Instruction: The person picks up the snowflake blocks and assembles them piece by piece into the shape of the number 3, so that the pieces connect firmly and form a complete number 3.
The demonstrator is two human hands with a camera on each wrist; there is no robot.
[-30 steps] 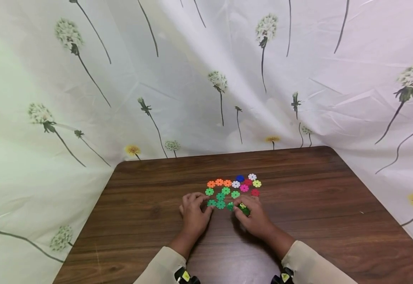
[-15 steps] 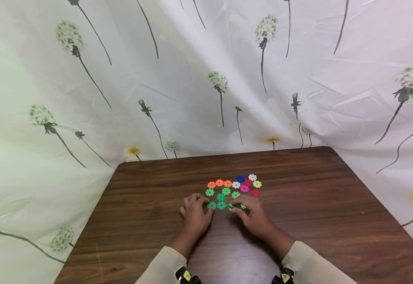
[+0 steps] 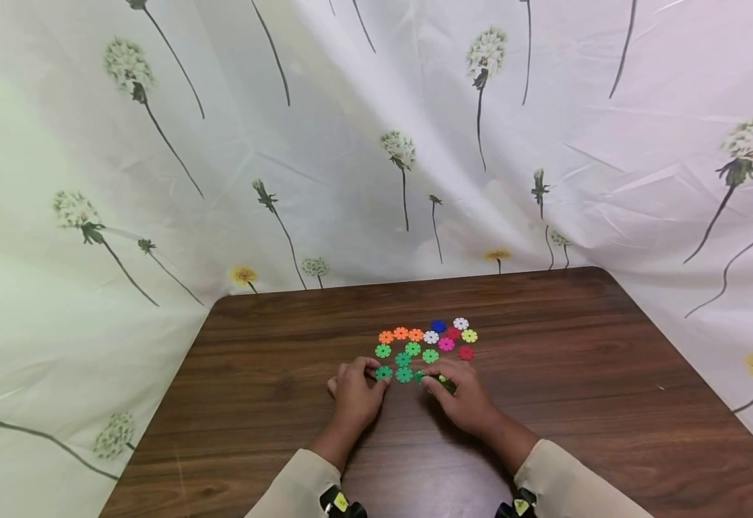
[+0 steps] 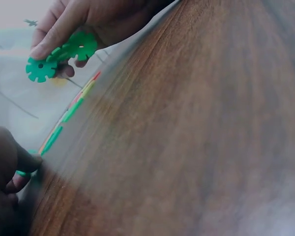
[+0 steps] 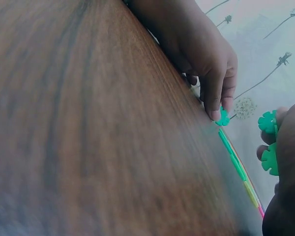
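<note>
Head view: left hand pinches green disc in fingers; right hand, just right, pinches joined green discs. Other discs farther, short of surface's far edge; side edges well apart.

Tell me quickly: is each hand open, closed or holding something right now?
Left hand: closed, pinching one green disc.
Right hand: closed, holding clustered green discs.

Pale, creased cloth is hanging behind the bench, showing printed dandelions; light is falling greenish leftward, pinkish rightward. Dark brown wood grain is catching dull sheen.
</note>
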